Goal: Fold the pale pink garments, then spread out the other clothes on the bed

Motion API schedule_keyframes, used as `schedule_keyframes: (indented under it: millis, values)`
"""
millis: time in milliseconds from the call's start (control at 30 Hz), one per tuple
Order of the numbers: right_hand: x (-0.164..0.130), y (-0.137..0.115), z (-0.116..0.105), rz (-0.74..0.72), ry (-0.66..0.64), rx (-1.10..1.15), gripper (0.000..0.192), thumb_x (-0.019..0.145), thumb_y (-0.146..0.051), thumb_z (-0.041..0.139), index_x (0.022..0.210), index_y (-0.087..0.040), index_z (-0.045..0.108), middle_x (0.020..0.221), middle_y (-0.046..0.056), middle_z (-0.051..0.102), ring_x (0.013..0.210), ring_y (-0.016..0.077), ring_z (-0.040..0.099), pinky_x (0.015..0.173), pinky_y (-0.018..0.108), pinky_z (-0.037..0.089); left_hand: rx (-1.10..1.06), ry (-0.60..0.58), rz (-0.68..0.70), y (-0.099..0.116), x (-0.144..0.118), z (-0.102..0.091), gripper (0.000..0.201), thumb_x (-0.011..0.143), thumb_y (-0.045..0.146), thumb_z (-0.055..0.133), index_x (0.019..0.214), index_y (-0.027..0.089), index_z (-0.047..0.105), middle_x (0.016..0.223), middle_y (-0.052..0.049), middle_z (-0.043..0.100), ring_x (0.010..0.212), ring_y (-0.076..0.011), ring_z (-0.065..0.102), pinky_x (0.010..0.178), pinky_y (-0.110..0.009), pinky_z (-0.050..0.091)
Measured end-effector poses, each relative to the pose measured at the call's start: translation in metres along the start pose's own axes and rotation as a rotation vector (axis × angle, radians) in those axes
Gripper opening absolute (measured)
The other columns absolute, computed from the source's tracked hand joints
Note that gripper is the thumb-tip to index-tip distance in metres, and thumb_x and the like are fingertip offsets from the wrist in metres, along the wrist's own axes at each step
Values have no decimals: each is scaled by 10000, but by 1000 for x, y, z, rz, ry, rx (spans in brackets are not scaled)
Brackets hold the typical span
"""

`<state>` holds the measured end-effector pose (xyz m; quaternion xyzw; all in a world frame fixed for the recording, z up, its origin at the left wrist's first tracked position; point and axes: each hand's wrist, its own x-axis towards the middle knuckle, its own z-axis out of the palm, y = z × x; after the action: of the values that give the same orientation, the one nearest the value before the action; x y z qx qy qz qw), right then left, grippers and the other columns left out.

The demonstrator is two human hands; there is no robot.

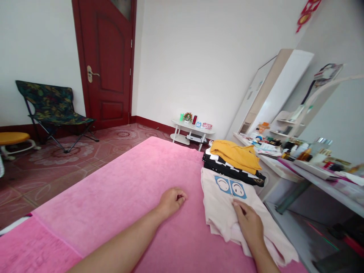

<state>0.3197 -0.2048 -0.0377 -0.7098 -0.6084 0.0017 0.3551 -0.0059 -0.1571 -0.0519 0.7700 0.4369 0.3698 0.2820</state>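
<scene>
A cream T-shirt [218,216] with a blue-and-white face print lies on the pink bed cover, its near edge rumpled. My right hand [251,223] is over the shirt, fingers closed at the cloth just below the print; its palm side is hidden. To the left, my left hand [171,202] rests low over the pink cover [136,182], fingers curled in, and nothing shows in them. Directly beyond the T-shirt sits a stack of folded clothes, with a mustard-yellow garment [236,153] on top and black and white ones [224,168] under it.
A dressing table [284,170] crowded with bottles runs along the bed's right side. Beyond the bed's far end stands a small white table [193,127] with trinkets. A camouflage folding chair [54,106], a yellow stool [14,138] and a red door [109,64] are at the left.
</scene>
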Motion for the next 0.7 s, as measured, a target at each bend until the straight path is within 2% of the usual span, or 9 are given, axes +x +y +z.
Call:
schedule_keyframes:
  millis: [200, 367, 533, 633, 700]
  values:
    - [-7, 3, 4, -12, -44, 170, 433, 823, -530, 472, 980, -195, 696, 1121, 67, 653, 1080, 239, 564, 1013, 382, 396, 5, -10, -6, 0, 0, 1, 239, 757, 125, 511, 854, 197, 717, 882, -8, 692, 793, -151, 610, 723, -232, 449]
    - [-12, 0, 4, -32, -69, 173, 429, 814, -541, 473, 978, -214, 697, 1150, 59, 636, 1124, 245, 533, 1058, 406, 354, -16, -10, -9, 1, 2, 2, 244, 761, 122, 503, 851, 203, 715, 872, -2, 692, 786, -145, 609, 719, -226, 443]
    - [-16, -1, 4, -44, -91, 175, 450, 814, -556, 447, 995, -219, 684, 1172, 65, 621, 1143, 259, 520, 1052, 419, 365, -7, -4, -37, 1, 5, 4, 238, 772, 144, 505, 851, 205, 721, 867, 1, 698, 780, -145, 611, 719, -221, 441]
    - [-18, -1, 7, -15, -75, 162, 483, 805, -570, 449, 1092, -224, 629, 1225, 59, 588, 1165, 259, 509, 1054, 417, 365, -5, -5, -52, 2, 5, 4, 236, 778, 150, 508, 853, 212, 723, 869, 8, 701, 785, -145, 614, 720, -220, 438]
    - [-18, -1, 8, 13, 4, 132, 587, 778, -590, 470, 1222, -212, 534, 1287, 71, 538, 1186, 267, 494, 1055, 421, 362, -15, -9, -42, 3, 4, 3, 241, 776, 138, 508, 858, 212, 722, 878, 10, 701, 801, -144, 616, 726, -219, 435]
